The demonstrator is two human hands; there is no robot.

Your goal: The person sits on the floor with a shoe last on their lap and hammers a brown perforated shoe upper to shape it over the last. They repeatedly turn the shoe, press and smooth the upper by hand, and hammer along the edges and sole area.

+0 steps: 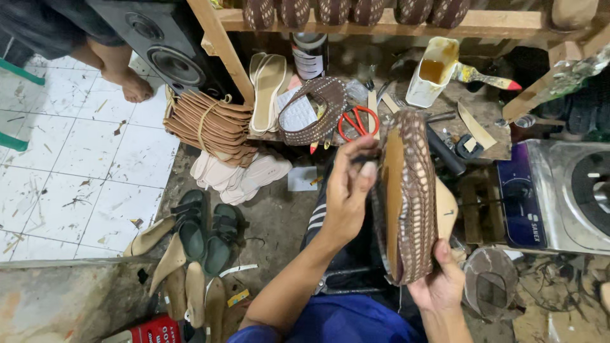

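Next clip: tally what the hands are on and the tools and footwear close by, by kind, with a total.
Hands: 2, left hand, right hand
Woven brown shoe upper on a last, held: 1
Red-handled scissors: 1
Glue container: 1
Brush with red tip: 1
Dark green sandals: 2
Total: 8
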